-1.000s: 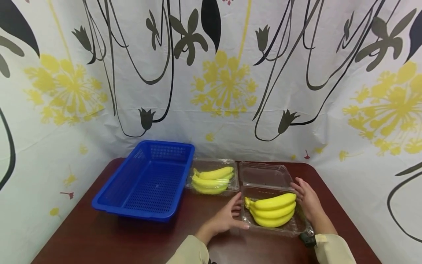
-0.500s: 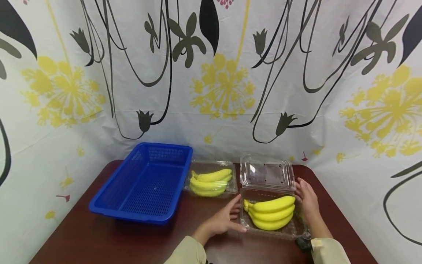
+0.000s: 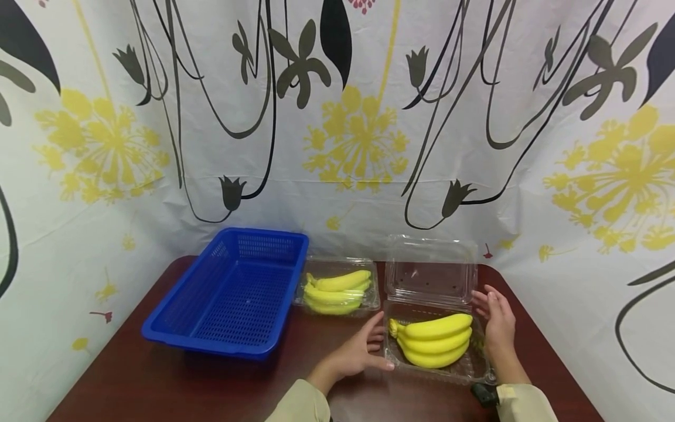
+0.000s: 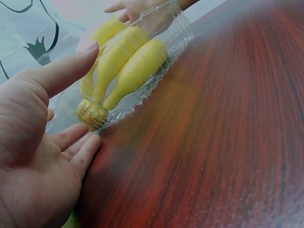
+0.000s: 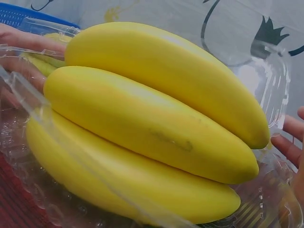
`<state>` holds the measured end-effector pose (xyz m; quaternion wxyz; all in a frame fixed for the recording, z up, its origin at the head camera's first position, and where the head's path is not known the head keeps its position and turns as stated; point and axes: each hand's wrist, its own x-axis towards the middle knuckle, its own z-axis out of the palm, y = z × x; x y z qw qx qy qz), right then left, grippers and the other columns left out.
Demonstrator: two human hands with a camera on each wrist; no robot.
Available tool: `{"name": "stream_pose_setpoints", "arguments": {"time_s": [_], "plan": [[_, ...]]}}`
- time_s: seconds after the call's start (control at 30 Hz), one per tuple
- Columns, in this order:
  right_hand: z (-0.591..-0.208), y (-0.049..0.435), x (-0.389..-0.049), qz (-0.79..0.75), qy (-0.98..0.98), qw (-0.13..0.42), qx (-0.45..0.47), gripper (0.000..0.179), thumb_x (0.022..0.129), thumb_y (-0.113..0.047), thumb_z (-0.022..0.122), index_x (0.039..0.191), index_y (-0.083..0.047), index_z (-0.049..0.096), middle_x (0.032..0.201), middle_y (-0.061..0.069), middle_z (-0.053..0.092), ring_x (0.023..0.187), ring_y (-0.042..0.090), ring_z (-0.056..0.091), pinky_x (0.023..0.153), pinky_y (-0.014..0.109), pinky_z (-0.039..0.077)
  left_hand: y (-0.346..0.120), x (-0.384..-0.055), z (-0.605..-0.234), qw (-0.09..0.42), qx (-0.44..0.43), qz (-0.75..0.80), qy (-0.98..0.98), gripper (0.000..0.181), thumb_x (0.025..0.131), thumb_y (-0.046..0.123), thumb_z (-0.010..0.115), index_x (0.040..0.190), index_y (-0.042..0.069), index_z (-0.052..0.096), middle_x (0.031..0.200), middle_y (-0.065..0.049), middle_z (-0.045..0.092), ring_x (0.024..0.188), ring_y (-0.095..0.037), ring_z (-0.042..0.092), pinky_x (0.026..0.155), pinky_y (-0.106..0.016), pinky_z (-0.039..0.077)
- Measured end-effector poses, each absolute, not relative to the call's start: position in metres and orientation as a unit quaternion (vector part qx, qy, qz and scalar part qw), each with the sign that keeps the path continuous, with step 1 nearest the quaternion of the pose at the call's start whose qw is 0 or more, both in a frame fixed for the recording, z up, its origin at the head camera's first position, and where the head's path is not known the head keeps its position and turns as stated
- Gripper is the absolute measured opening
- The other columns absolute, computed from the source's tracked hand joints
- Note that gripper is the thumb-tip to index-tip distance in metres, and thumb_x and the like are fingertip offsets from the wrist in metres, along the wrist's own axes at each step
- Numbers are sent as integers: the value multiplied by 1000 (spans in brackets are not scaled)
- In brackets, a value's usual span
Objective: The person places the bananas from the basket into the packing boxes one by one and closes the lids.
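Observation:
A clear plastic clamshell box (image 3: 448,375) sits at the right of the table, holding a bunch of yellow bananas (image 3: 435,341). Its hinged lid (image 3: 432,271) stands raised at the back. My left hand (image 3: 350,353) is at the box's left side, thumb by the front corner and fingertips along the wall near the banana stem (image 4: 91,113). On the other side, my right hand (image 3: 498,323) has its fingertips right at the lid's lower right edge, close to the hinge. In the right wrist view, its fingers (image 5: 287,145) reach in beside the lid from the right.
A second clear box (image 3: 374,302) with bananas (image 3: 337,293) inside stands at the back middle. Left of it is a large blue plastic basket (image 3: 248,281). A patterned cloth (image 3: 358,211) hangs behind the dark red wooden table (image 3: 211,387).
The lid has swung up from lying tilted back to standing more upright. My right hand has stayed beside its edge; my left hand has kept its place at the box's left side.

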<state>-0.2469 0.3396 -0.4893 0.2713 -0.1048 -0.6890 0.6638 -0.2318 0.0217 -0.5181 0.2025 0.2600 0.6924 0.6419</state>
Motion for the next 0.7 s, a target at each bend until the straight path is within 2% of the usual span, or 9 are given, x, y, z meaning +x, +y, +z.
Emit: {"name": "stream_pose_setpoints", "arguments": {"time_s": [0.27, 0.47, 0.7], "plan": [[-473, 329, -234, 671, -673, 298, -91, 38, 106, -30, 40, 131, -6, 55, 108, 2, 71, 100, 18, 58, 83, 23, 41, 22, -230, -515, 194, 258, 651, 687, 100, 79, 2, 78, 156, 15, 16, 146, -18, 40, 130, -31, 43, 105, -40, 38], [-472, 329, -235, 688, -643, 324, -91, 38, 106, -26, 40, 124, 1, 60, 94, 2, 73, 88, 15, 61, 79, 23, 43, 22, -231, -517, 195, 262, 651, 685, 100, 80, 4, 79, 156, 14, 16, 145, -20, 40, 129, -31, 44, 104, -39, 39], [-476, 332, -238, 715, -611, 330, -86, 47, 105, -33, 41, 122, 7, 60, 85, 3, 73, 78, 15, 63, 76, 24, 45, 20, -231, -517, 198, 261, 655, 681, 99, 81, 7, 79, 156, 14, 16, 145, -20, 40, 128, -29, 45, 104, -38, 39]]}}
